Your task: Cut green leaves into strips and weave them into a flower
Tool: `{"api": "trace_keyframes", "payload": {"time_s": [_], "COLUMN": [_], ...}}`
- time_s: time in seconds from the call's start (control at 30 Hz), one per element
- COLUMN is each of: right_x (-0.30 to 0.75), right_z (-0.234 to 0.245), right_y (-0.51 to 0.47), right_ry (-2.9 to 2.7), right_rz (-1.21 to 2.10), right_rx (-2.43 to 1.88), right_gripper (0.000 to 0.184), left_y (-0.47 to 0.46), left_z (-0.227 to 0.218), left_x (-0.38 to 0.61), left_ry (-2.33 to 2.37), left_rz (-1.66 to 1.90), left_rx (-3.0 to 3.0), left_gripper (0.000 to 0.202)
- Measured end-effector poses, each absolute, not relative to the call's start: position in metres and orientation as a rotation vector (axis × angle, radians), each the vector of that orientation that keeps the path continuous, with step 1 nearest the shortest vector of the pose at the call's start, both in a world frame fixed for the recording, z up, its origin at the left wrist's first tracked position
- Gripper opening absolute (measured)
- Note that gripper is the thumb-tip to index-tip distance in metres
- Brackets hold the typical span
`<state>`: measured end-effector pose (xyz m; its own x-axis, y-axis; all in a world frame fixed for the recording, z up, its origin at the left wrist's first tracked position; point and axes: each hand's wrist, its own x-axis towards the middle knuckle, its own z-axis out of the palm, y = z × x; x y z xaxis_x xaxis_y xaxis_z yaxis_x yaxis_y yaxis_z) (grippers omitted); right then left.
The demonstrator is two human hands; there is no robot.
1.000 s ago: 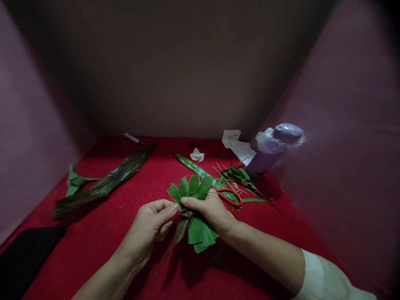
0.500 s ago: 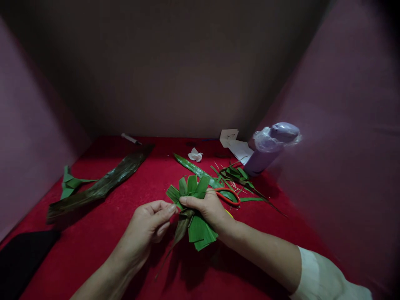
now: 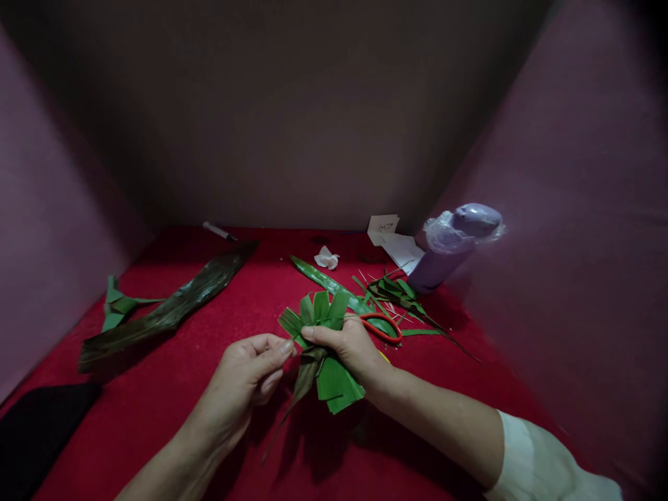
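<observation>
A bundle of folded green leaf strips (image 3: 323,348) is held just above the red cloth at the middle. My right hand (image 3: 347,346) is closed round its middle, thumb on top. My left hand (image 3: 248,376) pinches the bundle's left side with thumb and forefinger, where a darker leaf strip (image 3: 303,383) hangs down. The fanned strip ends stick out above and below my right hand.
Red-handled scissors (image 3: 383,327) lie just behind my right hand among leaf scraps (image 3: 396,292) and thin sticks. A long dark leaf (image 3: 167,313) and a folded green piece (image 3: 117,306) lie left. A lilac bottle (image 3: 449,243), papers (image 3: 394,240), a tissue (image 3: 326,259) and a pen (image 3: 219,231) are at the back.
Hardly anything has moved; both hands keep their hold and the bundle has shifted very slightly.
</observation>
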<state>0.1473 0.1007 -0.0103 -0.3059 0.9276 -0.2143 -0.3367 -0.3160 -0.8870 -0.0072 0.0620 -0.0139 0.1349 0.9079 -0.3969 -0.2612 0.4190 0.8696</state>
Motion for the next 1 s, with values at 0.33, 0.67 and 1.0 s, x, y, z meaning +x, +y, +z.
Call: {"api": "trace_keyframes", "payload": {"time_s": [0.33,0.67,1.0], "right_x": [0.1474,0.1482,0.1484], "right_z": [-0.0128,-0.0114,-0.0119], "right_y": [0.1014,0.1035,0.1058], "right_ry": [-0.932,-0.855,-0.873], "right_rz": [1.783,1.773,1.747], "right_rx": [-0.957,-0.999,-0.993], "right_gripper": [0.021,0.023,0.020], "left_y": [0.0624,0.0621,0.0612], "left_z": [-0.0124,-0.0143,-0.0154], "left_x": [-0.0055,-0.0070,-0.0088], "left_ry": [1.134,1.124,1.116], "left_rz": [0.960,0.946,0.948], "left_rx": [0.706,0.690,0.704], "left_gripper": [0.031,0.031,0.030]}}
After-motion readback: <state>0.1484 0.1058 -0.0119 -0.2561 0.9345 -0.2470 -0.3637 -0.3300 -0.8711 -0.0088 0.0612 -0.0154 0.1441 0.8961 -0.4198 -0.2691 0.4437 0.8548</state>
